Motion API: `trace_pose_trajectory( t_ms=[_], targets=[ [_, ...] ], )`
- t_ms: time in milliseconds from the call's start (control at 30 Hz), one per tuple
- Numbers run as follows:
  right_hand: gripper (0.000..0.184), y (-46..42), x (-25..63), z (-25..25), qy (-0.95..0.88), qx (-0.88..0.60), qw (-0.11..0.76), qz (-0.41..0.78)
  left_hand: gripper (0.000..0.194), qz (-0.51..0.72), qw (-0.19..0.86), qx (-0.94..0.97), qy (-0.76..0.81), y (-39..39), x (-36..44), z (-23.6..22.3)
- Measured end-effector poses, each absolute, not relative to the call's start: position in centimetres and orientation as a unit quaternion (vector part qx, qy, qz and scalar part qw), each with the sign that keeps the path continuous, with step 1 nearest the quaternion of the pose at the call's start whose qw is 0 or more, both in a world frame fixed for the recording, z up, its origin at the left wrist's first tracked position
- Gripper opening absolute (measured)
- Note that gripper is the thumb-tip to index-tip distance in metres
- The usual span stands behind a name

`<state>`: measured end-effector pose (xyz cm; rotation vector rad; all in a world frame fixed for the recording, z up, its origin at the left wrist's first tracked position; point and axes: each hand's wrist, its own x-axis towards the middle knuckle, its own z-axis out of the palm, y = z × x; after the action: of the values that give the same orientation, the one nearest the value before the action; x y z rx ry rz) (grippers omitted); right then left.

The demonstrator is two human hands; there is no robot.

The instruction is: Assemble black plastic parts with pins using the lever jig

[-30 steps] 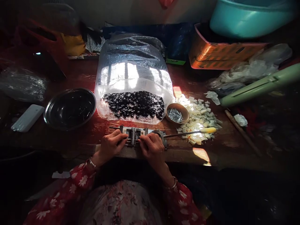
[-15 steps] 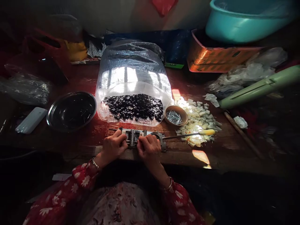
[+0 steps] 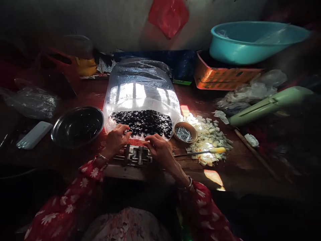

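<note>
A small metal press jig (image 3: 136,155) sits at the table's front edge. Its long lever with a yellow handle (image 3: 217,150) points right. Behind it lies a clear plastic bag (image 3: 141,87) whose open mouth shows a heap of black buttons (image 3: 142,122). My left hand (image 3: 115,139) reaches over the jig to the bag's mouth, fingers curled at the buttons. My right hand (image 3: 160,148) is beside it at the bag's front rim, fingers pinched together. What either hand holds is too small to make out.
A dark metal bowl (image 3: 77,126) stands left of the bag, a white flat box (image 3: 34,134) farther left. A little bowl of pins (image 3: 185,132) and a pile of pale chips (image 3: 210,137) lie right. Behind are a teal basin (image 3: 253,40), an orange box (image 3: 220,75) and a green tube (image 3: 271,103).
Both hands have left the jig and moved forward to the mouth of the bag of buttons. The camera has tipped upward, so the table sits lower in the picture.
</note>
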<state>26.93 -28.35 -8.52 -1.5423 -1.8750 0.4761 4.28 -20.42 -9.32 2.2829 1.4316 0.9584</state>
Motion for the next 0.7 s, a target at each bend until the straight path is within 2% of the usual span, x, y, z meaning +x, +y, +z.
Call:
trace_pose_trajectory(
  t_ms=[200, 333, 500, 700],
  targets=[
    [0.023, -20.8, 24.4, -7.8, -0.769, -0.619, 0.136, 0.084, 0.018, 0.209, 0.098, 0.828, 0.51, -16.5, 6.7, -10.9],
    [0.022, -19.1, 23.5, -8.4, -0.785, -0.61, 0.085, 0.069, 0.017, 0.21, 0.108, 0.832, 0.502, -15.9, 6.9, -11.6],
    [0.016, -19.9, 24.2, -8.6, -0.77, -0.617, 0.137, 0.084, 0.013, 0.242, 0.119, 0.84, 0.47, -16.2, 6.3, -11.7],
    [0.015, -23.3, 27.4, -8.7, -0.726, -0.593, 0.305, 0.166, 0.008, 0.295, 0.131, 0.837, 0.442, -17.3, 5.4, -11.3]
  ],
)
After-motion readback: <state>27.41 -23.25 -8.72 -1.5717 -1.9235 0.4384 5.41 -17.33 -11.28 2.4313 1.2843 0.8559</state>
